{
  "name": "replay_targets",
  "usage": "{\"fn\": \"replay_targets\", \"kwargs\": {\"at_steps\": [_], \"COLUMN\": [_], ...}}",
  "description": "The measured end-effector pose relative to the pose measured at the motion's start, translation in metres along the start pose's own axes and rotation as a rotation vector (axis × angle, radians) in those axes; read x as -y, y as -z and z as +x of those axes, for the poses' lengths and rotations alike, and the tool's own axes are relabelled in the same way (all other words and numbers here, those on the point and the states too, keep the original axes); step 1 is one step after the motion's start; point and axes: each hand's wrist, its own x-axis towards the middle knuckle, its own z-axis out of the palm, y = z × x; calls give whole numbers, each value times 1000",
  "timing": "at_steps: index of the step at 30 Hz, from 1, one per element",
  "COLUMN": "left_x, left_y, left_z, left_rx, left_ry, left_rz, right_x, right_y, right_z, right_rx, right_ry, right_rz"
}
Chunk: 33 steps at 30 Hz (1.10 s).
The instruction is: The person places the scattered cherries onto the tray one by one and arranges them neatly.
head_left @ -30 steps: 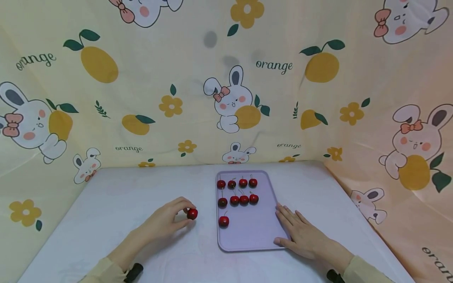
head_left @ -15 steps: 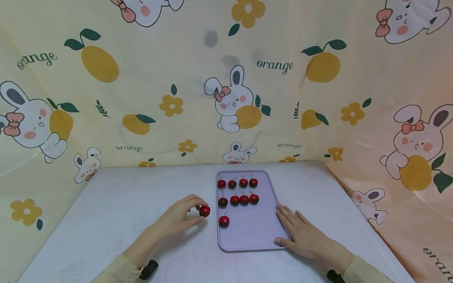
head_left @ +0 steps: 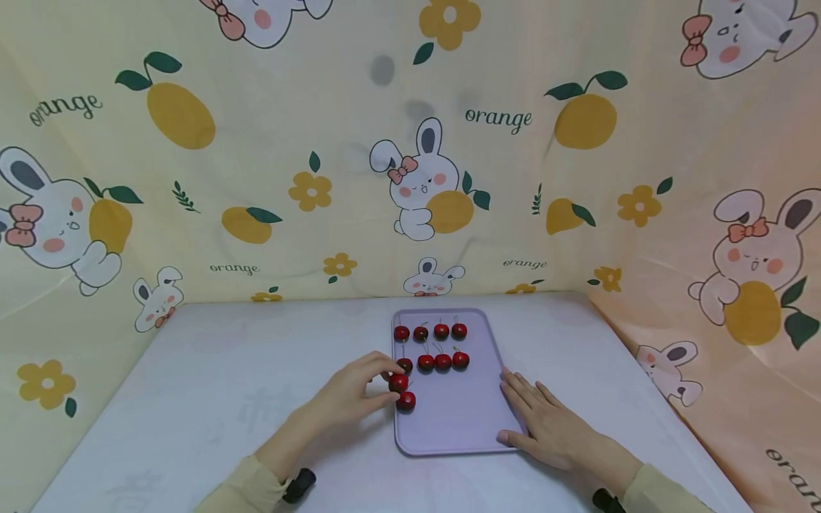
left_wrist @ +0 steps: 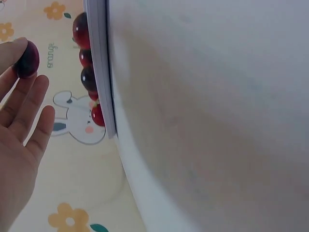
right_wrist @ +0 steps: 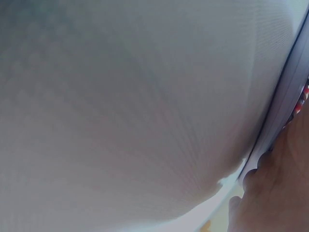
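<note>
My left hand (head_left: 355,388) pinches a dark red cherry (head_left: 398,383) between thumb and fingertips, over the left edge of a lilac tray (head_left: 462,427). In the left wrist view that cherry (left_wrist: 29,60) is raised above the level of the tray rim (left_wrist: 100,63). On the tray, cherries with stems stand in rows: a back row (head_left: 441,331), a second row (head_left: 443,363) and a lone front cherry (head_left: 406,402), which the held one partly overlaps in the head view. My right hand (head_left: 551,427) lies flat with straight fingers on the tray's right edge.
A white cloth (head_left: 269,370) covers the table around the tray. Behind it hangs a cream curtain (head_left: 359,107) printed with rabbits and oranges. Black straps with cameras (head_left: 300,486) sit at the wrists.
My left hand has carried the cherry rightward from over the white cloth to above the tray's left edge. The right hand and the tray have stayed in place.
</note>
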Motion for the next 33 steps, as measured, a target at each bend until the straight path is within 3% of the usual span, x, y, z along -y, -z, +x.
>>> {"fn": "replay_targets", "kwargs": {"at_steps": [7,17,26,33], "left_x": [-10,-20,-25,-21], "left_y": [-11,-26,-33,-39], "left_z": [10,25,37,44], "left_rx": [16,85,163,166], "left_ry": [-19,21,-33,-105], "left_rz": [48,111,236,276], "right_x": [-1,-2,-2,-1], "right_y": [-2,-3,-3,-3], "right_z": [1,1,1,1], "right_rx": [-1,-1,-12,-14], "right_ry": [-2,0,9,9], "right_rz": [-3,-7,-9,-11]}}
